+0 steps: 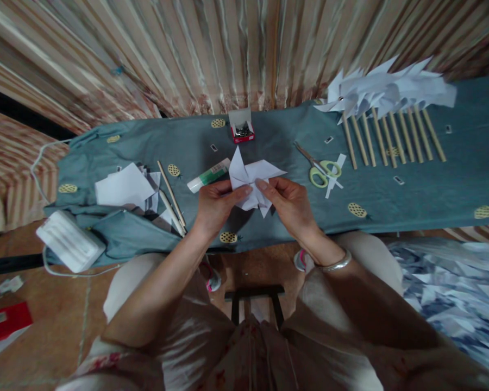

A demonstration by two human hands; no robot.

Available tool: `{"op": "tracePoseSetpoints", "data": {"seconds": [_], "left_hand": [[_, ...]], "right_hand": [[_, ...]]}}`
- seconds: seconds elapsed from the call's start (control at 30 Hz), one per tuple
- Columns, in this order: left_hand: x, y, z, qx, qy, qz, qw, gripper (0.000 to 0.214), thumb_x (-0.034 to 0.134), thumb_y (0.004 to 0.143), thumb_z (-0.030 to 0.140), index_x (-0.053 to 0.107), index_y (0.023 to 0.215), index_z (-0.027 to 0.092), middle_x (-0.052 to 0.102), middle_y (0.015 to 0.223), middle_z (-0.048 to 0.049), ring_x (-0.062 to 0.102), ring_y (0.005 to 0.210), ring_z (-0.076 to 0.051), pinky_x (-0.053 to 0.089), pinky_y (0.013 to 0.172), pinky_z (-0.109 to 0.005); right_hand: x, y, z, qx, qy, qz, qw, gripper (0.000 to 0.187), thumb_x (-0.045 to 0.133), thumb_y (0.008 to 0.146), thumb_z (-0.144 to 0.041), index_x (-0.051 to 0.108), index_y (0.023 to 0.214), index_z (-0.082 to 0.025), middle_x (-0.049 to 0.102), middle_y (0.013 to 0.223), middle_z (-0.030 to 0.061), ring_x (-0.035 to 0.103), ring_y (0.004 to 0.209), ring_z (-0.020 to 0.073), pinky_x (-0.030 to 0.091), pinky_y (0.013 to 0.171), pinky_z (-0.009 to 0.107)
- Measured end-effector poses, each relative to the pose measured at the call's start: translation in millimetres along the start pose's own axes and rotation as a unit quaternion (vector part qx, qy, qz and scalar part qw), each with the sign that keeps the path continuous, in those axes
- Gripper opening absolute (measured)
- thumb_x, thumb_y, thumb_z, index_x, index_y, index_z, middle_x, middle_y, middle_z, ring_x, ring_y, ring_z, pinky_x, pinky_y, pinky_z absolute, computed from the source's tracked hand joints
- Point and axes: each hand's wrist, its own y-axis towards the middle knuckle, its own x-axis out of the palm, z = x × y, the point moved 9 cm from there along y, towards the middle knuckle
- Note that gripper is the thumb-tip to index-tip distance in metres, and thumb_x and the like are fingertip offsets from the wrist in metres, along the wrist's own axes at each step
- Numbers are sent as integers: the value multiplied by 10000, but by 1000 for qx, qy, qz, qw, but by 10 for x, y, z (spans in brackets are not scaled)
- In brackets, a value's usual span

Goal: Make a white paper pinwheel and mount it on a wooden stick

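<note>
Between my hands is a white paper pinwheel (244, 172), its folded blades pointing outward. My left hand (217, 203) grips its left side, the thumb pressed near the centre. From the right, my right hand (291, 203) pinches it the same way, thumb close to the middle. Just left of the pinwheel lies a green and white glue stick (210, 175). Behind it stands an open red box of small metal pins (243, 130). A pair of scissors with light green handles (320, 168) rests to the right, over white paper strips (337, 176).
Several finished pinwheels on wooden sticks (385, 89) lie in a row at the right. White paper sheets (126, 184) and thin sticks (171, 198) are at the left. A white power strip (70, 241) sits at the cloth's left edge. A striped curtain (212, 49) hangs behind.
</note>
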Motion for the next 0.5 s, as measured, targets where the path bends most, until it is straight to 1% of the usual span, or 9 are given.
{"op": "tracePoseSetpoints", "data": {"seconds": [0.13,0.23,0.37,0.5], "left_hand": [[5,-1,19,4,15,4,1000,285,904,611,405,814,764,182,792,799,-37,691,712,-179,570,720,-309],[11,-6,30,8,31,5,999,259,882,649,397,815,767,177,796,811,-45,695,724,-184,570,717,-311],[11,-4,43,21,35,9,999,194,863,662,348,816,746,179,796,791,-33,680,689,-168,562,679,-291],[16,0,47,27,34,10,999,203,881,639,360,818,738,194,797,784,-26,678,683,-165,568,678,-291]], "right_hand": [[-11,-11,-18,-2,-15,9,1000,535,759,726,-669,532,572,-210,459,563,-53,379,561,91,326,546,265],[-12,-14,-13,0,-20,11,1000,550,752,742,-659,488,562,-212,411,566,-58,347,566,89,305,548,269],[-11,-10,3,1,-4,11,1000,545,761,734,-656,496,571,-209,401,580,-59,347,575,87,296,549,268],[-12,-10,8,3,4,9,1000,525,776,730,-635,517,575,-206,407,576,-60,349,566,84,293,542,267]]}}
